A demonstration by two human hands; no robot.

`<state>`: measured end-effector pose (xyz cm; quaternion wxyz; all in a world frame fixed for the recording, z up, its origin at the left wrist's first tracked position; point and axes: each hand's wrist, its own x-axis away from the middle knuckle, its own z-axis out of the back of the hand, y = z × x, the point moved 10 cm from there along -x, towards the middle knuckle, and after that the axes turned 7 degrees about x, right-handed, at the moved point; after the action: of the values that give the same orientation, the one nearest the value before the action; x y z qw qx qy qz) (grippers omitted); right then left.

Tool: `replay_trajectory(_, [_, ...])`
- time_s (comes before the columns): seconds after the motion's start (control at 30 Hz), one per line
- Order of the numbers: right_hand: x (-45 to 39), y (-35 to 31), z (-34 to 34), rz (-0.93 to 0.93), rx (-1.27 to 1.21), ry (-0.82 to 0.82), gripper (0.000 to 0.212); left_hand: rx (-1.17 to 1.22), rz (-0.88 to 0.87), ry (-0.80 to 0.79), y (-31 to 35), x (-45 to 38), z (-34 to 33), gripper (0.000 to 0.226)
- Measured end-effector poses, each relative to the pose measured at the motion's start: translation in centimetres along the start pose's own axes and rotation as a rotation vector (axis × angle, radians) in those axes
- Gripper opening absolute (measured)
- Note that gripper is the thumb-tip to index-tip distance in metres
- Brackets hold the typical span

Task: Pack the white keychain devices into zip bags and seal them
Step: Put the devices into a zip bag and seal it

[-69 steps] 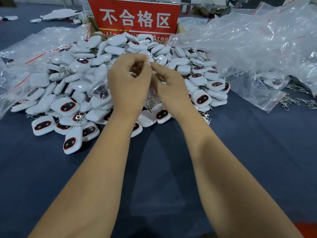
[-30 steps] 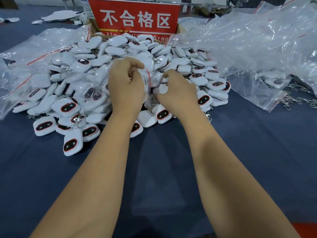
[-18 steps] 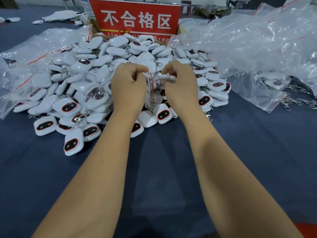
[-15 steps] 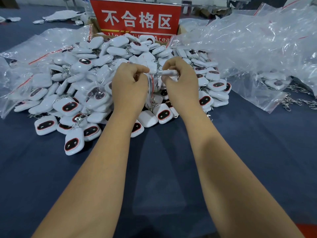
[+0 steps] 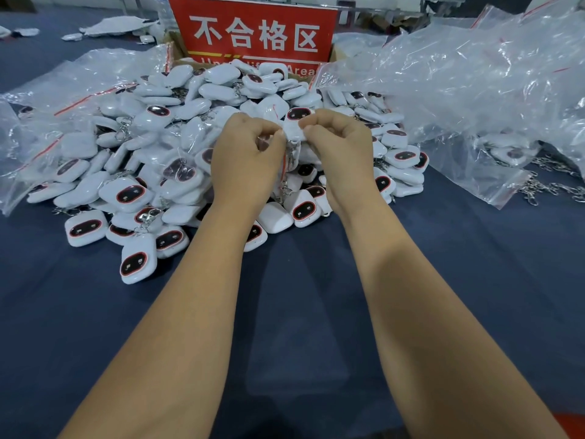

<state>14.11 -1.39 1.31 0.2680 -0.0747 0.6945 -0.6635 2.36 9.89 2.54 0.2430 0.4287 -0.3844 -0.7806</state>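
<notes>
Right now I am holding one white keychain device (image 5: 297, 123) up over the big pile (image 5: 190, 160), and it is sitting inside a small clear zip bag (image 5: 289, 153). My left hand (image 5: 248, 160) is pinching the bag on its left side with curled fingers. My right hand (image 5: 340, 153) is pinching the device and the bag on the right side, with the fingers curled in tight too. The red strip of the bag is running down between my two hands, and a metal chain is hanging below it. I cannot tell if the strip is pressed shut all the way yet, so I am guessing the sealing of this one is under way.

Lots of work is waiting. The pile of loose devices is spreading across the blue table (image 5: 474, 280) in front of the red sign (image 5: 253, 30), and most of them are bare, with no bag on.

Some look done. On the left I am seeing bagged devices (image 5: 72, 166) lying under shiny plastic with red strips. On the right a heap of empty bags (image 5: 474, 90) is waiting, with a few chains poking out near its edge.

So I am thinking only a small part is packed, and much more is left.
</notes>
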Motion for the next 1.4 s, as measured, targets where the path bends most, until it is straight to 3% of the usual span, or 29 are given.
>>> replay_trajectory(0.17, [0.0,0.7,-0.6,-0.036,-0.081,-0.04,0.039,-0.072,-0.01,0.016,0.0,-0.1,0.1,0.013])
replay_trajectory(0.47, [0.0,1.6,-1.6,-0.089,-0.06,-0.128,0.019,-0.007,-0.016,0.029,0.3,0.1,0.2,0.017])
replay_trajectory(0.73, [0.9,1.2,-2.7,-0.084,-0.037,-0.203,0.029,0.028,-0.002,0.018,0.3,0.3,0.1,0.018])
replay_trajectory(1.4, [0.8,1.9,-2.8,-0.184,-0.144,-0.195,0.022,0.029,-0.014,-0.004,0.1,0.3,-0.3,0.008])
